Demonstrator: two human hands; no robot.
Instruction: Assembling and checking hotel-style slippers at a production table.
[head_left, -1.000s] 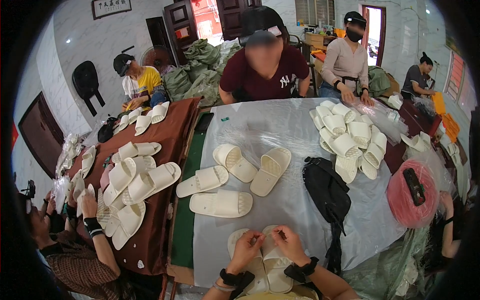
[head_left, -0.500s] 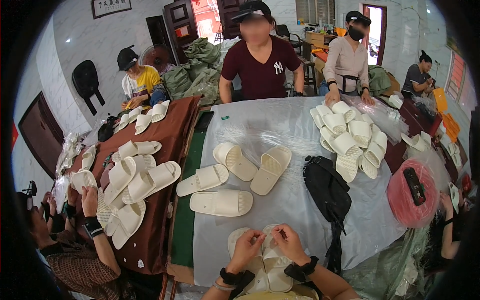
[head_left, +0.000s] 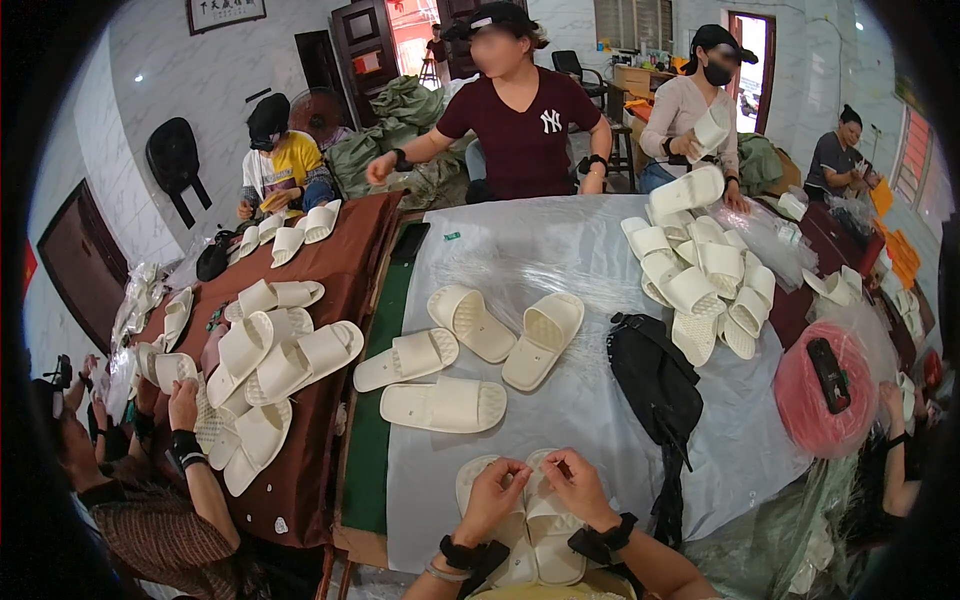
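A pair of cream slide slippers lies side by side at the table's near edge, the left slipper and the right slipper pointing toward me. Over the far end of the left one is my left hand, its thumb and fingers pinched together. My right hand is pinched in the same way above the right slipper, a small gap from the left. Whatever the fingertips hold, if anything, is too small to make out. Beyond them rest several loose slippers, the nearest a cream slipper lying sideways.
A black backpack lies right of centre, its strap trailing toward me. Behind it rises a slipper pile. A pink wrapped roll stands at the right. Co-workers surround the tables; a brown-covered table with more slippers adjoins on the left.
My hands keep their place. The co-worker in dark red has turned and swung an arm out to the left. The one in beige has lifted a slipper off the pile.
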